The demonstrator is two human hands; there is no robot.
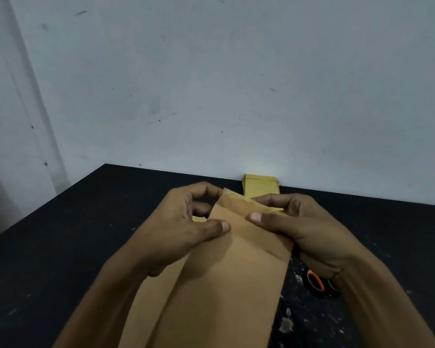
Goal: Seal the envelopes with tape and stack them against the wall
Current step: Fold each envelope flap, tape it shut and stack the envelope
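A long brown envelope (226, 280) is held lengthwise in front of me above the black table (60, 247). My left hand (186, 222) pinches its far left edge, thumb on top. My right hand (296, 222) pinches the folded flap at the far right, thumb pressing the flap's edge. A second brown envelope (146, 305) lies beneath it, showing at the left. A yellow envelope (261, 187) lies flat with its far end touching the wall (211, 84). A roll of tape with an orange core (317, 283) sits on the table under my right wrist, partly hidden.
The wall stands right behind the table's far edge. White specks and scraps dot the table's right side (296, 320). The table's left edge runs diagonally at the left, with floor beyond it.
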